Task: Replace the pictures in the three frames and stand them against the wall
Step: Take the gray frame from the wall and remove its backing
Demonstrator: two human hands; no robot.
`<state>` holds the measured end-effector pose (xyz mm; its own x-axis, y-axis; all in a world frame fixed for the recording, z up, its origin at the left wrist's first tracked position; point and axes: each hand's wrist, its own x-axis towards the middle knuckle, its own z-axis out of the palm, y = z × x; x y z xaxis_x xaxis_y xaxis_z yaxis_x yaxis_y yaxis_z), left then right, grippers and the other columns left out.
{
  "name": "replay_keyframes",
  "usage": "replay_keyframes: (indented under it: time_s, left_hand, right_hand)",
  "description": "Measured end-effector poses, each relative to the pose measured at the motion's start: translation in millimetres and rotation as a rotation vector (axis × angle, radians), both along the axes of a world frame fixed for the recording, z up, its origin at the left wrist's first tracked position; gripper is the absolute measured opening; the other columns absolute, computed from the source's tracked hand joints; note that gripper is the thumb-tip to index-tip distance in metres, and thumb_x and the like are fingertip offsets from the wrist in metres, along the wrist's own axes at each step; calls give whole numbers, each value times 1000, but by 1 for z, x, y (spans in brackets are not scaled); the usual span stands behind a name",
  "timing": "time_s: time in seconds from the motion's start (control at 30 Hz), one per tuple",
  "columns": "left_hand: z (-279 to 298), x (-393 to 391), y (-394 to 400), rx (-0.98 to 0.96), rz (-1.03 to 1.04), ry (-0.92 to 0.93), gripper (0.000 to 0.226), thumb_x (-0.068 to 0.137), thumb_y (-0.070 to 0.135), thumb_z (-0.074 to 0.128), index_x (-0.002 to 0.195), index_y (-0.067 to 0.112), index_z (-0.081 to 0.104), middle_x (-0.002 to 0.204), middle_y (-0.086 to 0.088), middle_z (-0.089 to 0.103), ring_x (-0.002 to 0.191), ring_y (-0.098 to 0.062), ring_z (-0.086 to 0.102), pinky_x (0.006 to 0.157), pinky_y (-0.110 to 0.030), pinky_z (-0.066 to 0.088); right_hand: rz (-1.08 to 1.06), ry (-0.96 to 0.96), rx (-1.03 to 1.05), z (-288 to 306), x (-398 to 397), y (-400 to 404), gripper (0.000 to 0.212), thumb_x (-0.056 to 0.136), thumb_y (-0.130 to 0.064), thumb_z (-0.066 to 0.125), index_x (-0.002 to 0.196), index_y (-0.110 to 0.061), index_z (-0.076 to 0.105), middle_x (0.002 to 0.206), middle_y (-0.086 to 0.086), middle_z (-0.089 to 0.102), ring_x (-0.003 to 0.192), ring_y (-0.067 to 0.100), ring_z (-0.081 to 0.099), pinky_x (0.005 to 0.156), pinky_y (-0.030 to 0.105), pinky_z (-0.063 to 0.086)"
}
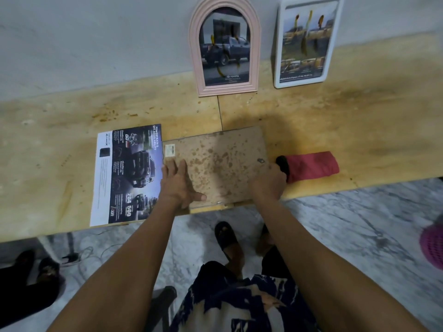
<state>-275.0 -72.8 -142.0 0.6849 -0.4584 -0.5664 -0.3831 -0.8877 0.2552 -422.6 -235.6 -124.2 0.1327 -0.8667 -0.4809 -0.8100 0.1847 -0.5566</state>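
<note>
Frame three (pixel 215 166) lies face down at the centre of the picture, on the near edge of the counter (pixel 335 121), with its stained fibreboard backing uppermost. A barcode sticker sits at the backing's left end and a small metal hanger near its right end. The backing appears thin, stiff and light. The front face is hidden; it may carry a glass or plastic pane, so the frame should be treated as fragile and kept from sliding off the near edge. The best hold is judged to be the two short ends, lifted together.

The left hand (pixel 178 182) rests flat on the backing's lower left corner, fingers straight and spread, thumb pointing right. The right hand (pixel 269 180) is curled over the frame's right end; whether it pinches the edge or works a retaining tab cannot be told.

A car brochure page (pixel 127 176) lies just left of the frame, touching its edge. A rolled red cloth (pixel 311 165) lies just right. In the upper picture, a pink arched frame (pixel 224 47) and a white frame (pixel 305 41) already stand against the wall (pixel 96 39).
</note>
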Motion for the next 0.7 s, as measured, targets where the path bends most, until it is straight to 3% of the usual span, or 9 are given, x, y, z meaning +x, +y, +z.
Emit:
replay_keyframes:
  time_s: [0.13, 0.23, 0.37, 0.43, 0.57, 0.7]
  left_hand:
    - [-2, 0, 0, 29, -22, -6, 139, 61, 57, 87, 159, 17, -2, 164, -13, -17, 150, -36, -19, 123, -49, 4]
    - [-2, 0, 0, 37, -40, -20, 137, 62, 58, 85, 159, 16, -3, 164, -14, -19, 150, -35, -20, 123, -46, 0]
    - [-2, -1, -2, 55, -49, -38, 137, 63, 59, 84, 159, 16, -5, 164, -14, -19, 150, -35, -19, 123, -45, -1]
    - [-3, -1, -1, 45, -33, -34, 138, 62, 58, 85, 159, 18, -4, 164, -13, -18, 150, -36, -17, 123, -46, 2]
    - [-3, 0, 0, 11, 4, -21, 139, 60, 55, 88, 159, 20, -2, 165, -10, -15, 151, -34, -16, 123, -46, 4]
    - [-4, 1, 2, -44, 39, -12, 140, 55, 52, 91, 159, 21, 4, 166, -7, -11, 152, -31, -14, 124, -45, 6]
  right_hand:
    - [-248, -126, 82, -9, 6, -13, 34, 91, -23, 57, 122, -9, 58, 122, 9, 60, 98, 24, 56, 79, 31, 46]
    - [-302, -146, 115, -13, 6, -16, 36, 81, -28, 66, 112, -11, 61, 115, 8, 63, 100, 28, 61, 86, 39, 55]
    - [-175, -118, 163, -10, 2, -23, 25, 68, -25, 73, 88, -12, 67, 92, 5, 68, 82, 26, 65, 72, 42, 59]
    - [-92, -91, 176, -4, 2, -27, 28, 70, -25, 76, 92, -11, 67, 92, 3, 67, 83, 24, 65, 70, 38, 59]
    - [17, -75, 134, -2, 0, -32, 24, 77, -14, 76, 91, -12, 56, 87, -1, 56, 79, 18, 55, 49, 23, 40]
    - [131, -10, 107, -4, 0, -37, 26, 77, -18, 78, 91, -8, 59, 90, 4, 61, 75, 19, 55, 54, 24, 42]
